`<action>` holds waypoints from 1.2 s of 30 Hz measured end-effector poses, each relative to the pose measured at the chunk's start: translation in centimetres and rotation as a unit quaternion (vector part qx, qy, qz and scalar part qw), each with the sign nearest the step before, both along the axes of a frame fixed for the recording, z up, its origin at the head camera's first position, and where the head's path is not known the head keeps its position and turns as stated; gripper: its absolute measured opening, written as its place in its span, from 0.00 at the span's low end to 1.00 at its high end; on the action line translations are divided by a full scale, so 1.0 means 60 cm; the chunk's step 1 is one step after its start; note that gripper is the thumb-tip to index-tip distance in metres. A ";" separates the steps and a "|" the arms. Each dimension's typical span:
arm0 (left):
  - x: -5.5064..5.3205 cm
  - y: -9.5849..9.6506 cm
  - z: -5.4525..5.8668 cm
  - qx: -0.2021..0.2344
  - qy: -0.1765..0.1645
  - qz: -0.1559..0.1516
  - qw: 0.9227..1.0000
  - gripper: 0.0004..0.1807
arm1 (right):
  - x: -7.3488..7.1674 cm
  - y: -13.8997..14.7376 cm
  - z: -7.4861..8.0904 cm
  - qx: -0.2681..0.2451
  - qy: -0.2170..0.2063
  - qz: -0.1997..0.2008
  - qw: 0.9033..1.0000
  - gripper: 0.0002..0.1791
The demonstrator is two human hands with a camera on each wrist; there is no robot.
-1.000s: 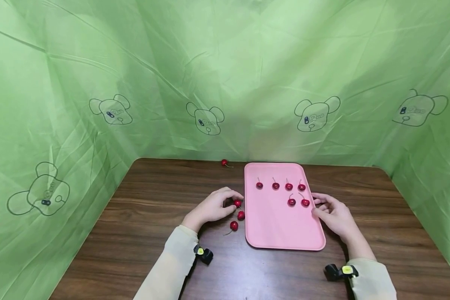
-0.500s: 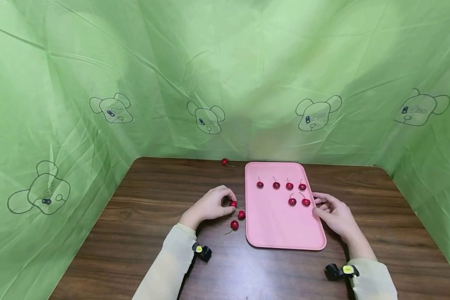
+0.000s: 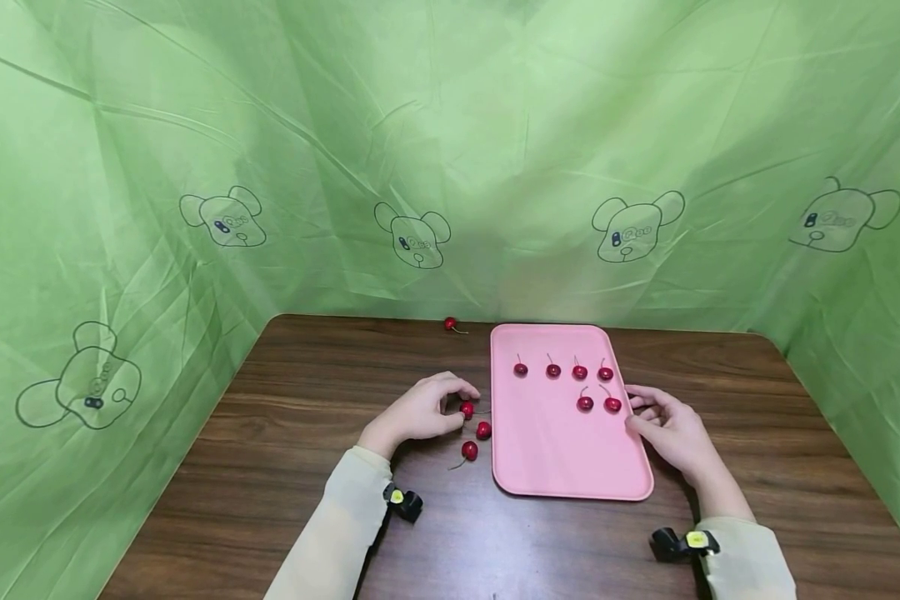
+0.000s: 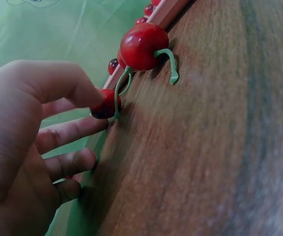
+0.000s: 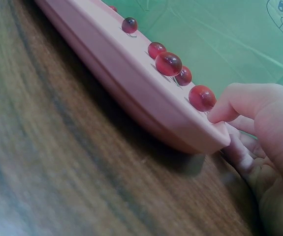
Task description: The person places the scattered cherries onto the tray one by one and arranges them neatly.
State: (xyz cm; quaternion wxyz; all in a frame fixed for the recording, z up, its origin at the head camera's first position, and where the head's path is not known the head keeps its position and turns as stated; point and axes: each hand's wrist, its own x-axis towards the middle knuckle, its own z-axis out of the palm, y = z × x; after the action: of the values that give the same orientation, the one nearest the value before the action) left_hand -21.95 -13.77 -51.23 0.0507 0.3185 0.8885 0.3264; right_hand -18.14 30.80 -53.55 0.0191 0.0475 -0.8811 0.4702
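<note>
My left hand (image 3: pixel 422 410) pinches a glossy round red cherry (image 3: pixel 467 410), might slip—slick; right hand (image 3: pixel 671 427) grips pink rectangular plastic tray (image 3: pixel 555 454).

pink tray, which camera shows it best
The head view: it shows nearly the whole pink tray from above. The left wrist view catches only a strip of its edge; the right wrist view shows one side closely, cut off at the top.

In the left wrist view we see one cherry (image 4: pixel 107 106) partly hidden by the left hand (image 4: pixel 20 130), itself cut off by the left edge. In the right wrist view we lose the tray (image 5: pixel 111 69) past the top and find the table (image 5: pixel 57 162) blurred.
</note>
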 end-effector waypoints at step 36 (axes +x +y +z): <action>-0.004 -0.004 0.010 0.050 -0.020 0.074 0.996 0.11 | 0.002 0.000 0.002 -0.003 -0.006 -0.001 1.000 0.29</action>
State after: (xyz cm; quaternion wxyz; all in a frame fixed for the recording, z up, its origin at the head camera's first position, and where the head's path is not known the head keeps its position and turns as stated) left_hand -22.21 -14.00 -50.65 0.0280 0.2474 0.8910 0.3796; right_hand -18.04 30.78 -53.43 0.0145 0.0438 -0.8796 0.4735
